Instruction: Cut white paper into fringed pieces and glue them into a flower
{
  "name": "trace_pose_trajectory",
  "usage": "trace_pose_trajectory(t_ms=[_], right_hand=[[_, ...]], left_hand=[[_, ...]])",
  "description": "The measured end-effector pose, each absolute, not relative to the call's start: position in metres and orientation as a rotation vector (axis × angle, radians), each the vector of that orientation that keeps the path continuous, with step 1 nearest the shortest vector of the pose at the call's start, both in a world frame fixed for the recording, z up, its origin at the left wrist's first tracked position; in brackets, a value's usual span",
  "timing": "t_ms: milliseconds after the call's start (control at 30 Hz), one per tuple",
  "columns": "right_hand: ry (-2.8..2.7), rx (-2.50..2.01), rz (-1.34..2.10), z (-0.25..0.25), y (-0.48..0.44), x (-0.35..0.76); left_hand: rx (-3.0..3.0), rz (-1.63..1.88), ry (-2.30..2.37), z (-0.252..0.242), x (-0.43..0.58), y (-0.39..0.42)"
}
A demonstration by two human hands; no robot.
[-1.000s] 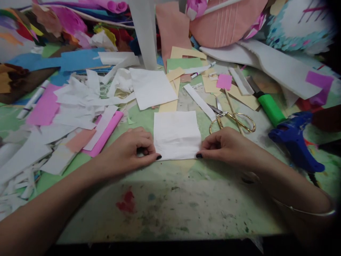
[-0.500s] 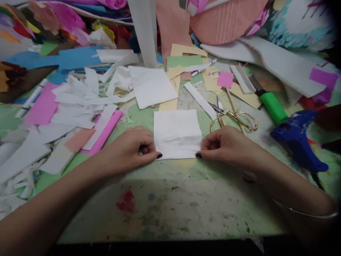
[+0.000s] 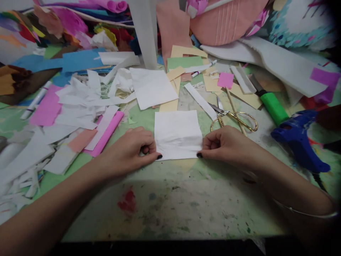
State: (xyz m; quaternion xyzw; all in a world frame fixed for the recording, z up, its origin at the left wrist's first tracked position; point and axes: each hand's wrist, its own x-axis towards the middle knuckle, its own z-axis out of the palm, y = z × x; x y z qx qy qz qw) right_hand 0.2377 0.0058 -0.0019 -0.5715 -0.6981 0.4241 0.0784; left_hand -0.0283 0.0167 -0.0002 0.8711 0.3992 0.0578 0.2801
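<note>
A small white sheet of crepe-like paper lies in front of me, wrinkled across its lower half. At its lower left corner my left hand pinches the edge between thumb and curled fingers. The lower right corner is pinched the same way by my right hand. Just beyond my right hand rest gold-handled scissors, partly over a thin wooden stick. A larger white paper square lies behind the sheet I hold.
White paper scraps pile up at the left beside a pink paper piece. On the right are a blue glue gun and a green-handled tool. A white strip lies near the scissors. The paint-stained table ends at the front edge.
Both hands keep their pinch on the paper's lower corners. The whole view has shifted very slightly; nothing else has visibly moved.
</note>
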Motion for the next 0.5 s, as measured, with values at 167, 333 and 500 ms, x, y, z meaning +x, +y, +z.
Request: trace_pose_trajectory(t_ms=[167,333,500], right_hand=[[-2.106,-1.684,1.265,-0.0014,0.005,0.2371],[-2.105,-1.688,1.279,-0.0011,0.0044,0.2374],[-2.119,-1.688,1.272,-0.001,0.0047,0.2376]], left_hand=[[2.309,0.163,1.051,0.0022,-0.0289,0.0162],[2.294,0.13,1.012,0.0042,-0.029,0.0179],[2.318,0.143,1.037,0.003,-0.0284,0.0176]])
